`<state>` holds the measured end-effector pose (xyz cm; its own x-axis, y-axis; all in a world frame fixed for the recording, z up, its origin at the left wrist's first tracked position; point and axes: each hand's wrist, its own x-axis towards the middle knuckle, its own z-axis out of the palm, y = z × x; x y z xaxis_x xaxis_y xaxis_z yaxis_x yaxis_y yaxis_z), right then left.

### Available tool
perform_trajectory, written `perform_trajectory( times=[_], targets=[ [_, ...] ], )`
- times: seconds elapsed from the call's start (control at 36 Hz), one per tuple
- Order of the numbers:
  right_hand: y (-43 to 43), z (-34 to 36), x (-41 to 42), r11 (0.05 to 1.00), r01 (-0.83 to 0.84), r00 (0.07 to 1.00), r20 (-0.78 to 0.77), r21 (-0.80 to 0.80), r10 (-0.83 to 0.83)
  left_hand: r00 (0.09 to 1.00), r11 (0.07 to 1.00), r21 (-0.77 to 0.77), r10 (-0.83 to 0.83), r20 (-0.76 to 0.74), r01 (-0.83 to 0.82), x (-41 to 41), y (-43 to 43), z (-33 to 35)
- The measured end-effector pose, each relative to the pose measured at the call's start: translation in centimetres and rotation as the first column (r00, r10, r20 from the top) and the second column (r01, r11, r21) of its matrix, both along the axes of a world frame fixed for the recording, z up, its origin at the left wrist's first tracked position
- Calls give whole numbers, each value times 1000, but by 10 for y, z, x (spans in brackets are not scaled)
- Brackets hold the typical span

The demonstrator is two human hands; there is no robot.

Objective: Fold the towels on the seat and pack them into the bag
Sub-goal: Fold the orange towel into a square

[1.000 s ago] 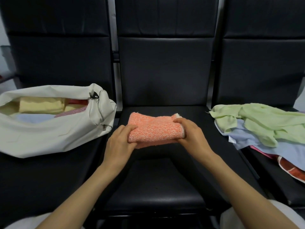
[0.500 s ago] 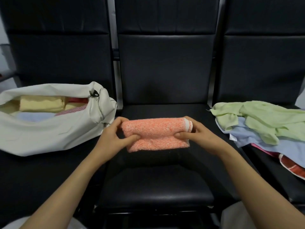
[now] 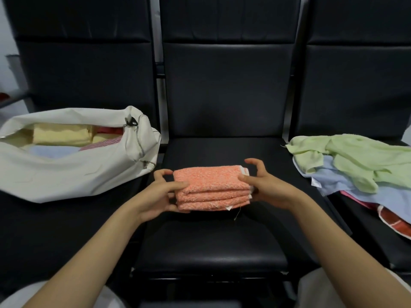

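Hands at centre: your left hand [image 3: 159, 194] and right hand [image 3: 264, 186] grip the opposite short ends of a folded orange towel [image 3: 211, 187], holding it above the front half of the middle seat [image 3: 211, 245]. Your left thumb lies on the towel's top face with the fingers curled around its left end; your right thumb presses the right end while the index finger arches free above the far corner. The towel shows several stacked layers along its near edge, with a small white tag and a loose thread hanging from the lower right corner.

Left seat: a white bag [image 3: 66, 172] lies on its side, mouth open toward you, zipper and a black pull visible at its right rim. Inside it sit a folded yellow towel [image 3: 60, 135], a pale blue towel [image 3: 53, 152] and a reddish patterned one [image 3: 104, 143], packed close together.

Right seat: an unfolded heap waits, with a light green towel [image 3: 360, 158] uppermost, a light blue towel [image 3: 355, 187] beneath it, a pink edge under that, and a red-and-white piece [image 3: 393, 221] at the near corner. The heap lies well apart from the orange towel. All three black seats stand side by side.
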<state>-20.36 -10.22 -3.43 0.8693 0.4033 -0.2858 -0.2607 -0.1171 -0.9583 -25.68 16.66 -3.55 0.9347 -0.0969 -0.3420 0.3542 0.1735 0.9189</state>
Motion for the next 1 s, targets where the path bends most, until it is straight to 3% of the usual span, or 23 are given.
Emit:
perform_trajectory(
  times=[0.19,0.36,0.56,0.78,1.0],
  targets=[
    [-3,8,-3,994,-90,984,159,66,78,977,996,13,83,199,-87,1,7,1],
    [14,3,-11,997,43,910,414,-66,-12,911,965,166,126,392,-205,-1,2,1],
    [50,25,-5,982,128,872,488,-136,-46,896,916,333,59,439,-224,9,30,17],
    [161,66,18,965,90,854,518,-248,54,863,715,562,116,492,-416,28,118,54],
    [300,82,47,945,-82,857,462,-317,229,914,462,788,201,353,-407,40,243,68]
  ],
)
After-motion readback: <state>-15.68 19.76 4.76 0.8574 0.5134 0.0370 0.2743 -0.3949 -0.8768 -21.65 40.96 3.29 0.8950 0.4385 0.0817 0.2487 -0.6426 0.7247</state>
